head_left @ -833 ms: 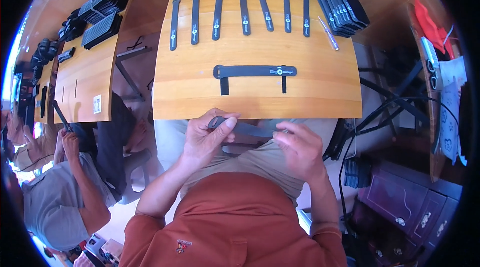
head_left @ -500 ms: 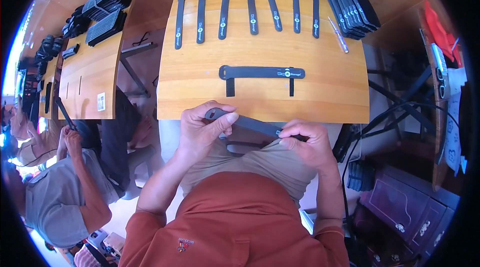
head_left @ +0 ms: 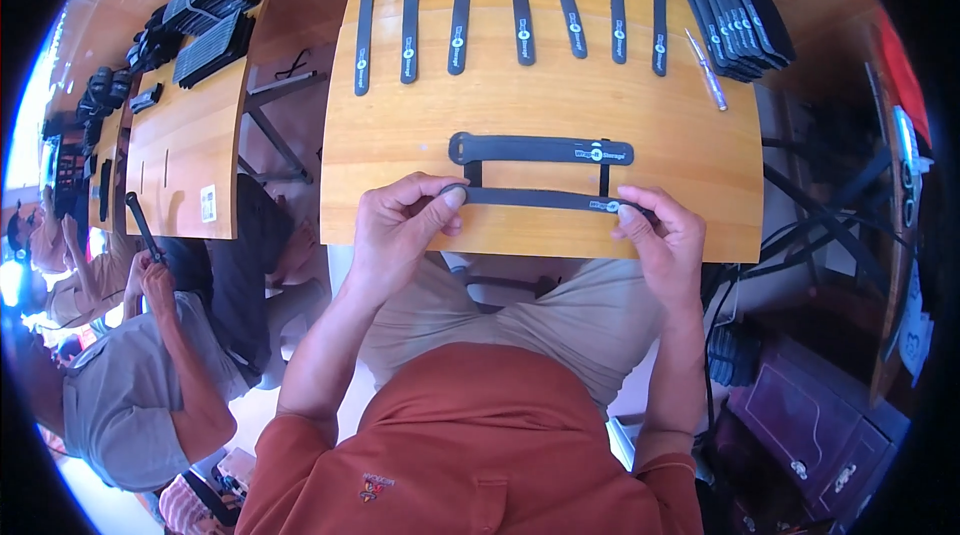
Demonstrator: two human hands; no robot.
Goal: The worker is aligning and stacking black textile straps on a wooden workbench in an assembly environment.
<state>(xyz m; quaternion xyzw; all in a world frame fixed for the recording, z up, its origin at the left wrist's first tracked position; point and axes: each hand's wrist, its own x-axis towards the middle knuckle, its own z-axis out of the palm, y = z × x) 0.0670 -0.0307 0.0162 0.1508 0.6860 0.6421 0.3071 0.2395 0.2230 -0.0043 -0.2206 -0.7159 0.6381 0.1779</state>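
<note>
Head view: the wooden table [head_left: 400, 145] is the landmark here. At its near edge the left hand [head_left: 400, 225] pinches the left end of a black strap [head_left: 535, 199] between thumb and forefinger, fingers narrowed onto it. The right hand [head_left: 665, 240] presses down on the strap's right end with its fingers curled close together, holding that end flat against the tabletop. The strap lies stretched across the table's near edge, between the two hands.

Just beyond it, toward the table's middle, lies a second black strap [head_left: 540, 149], parallel to the held one; two short black pieces run from it toward the held strap. Along the table's far edge seven more black straps [head_left: 519, 7] lie in a row, well apart from the hands. At the table's far right corner sits a stack of black straps [head_left: 735, 0], with a slim pen-like tool [head_left: 706, 83] just beside it.

To the left of the table stands a neighbouring wooden table [head_left: 180, 145] with more black bundles [head_left: 210, 5] on it, and another person [head_left: 130, 385] in a grey shirt sits by its near edge.
</note>
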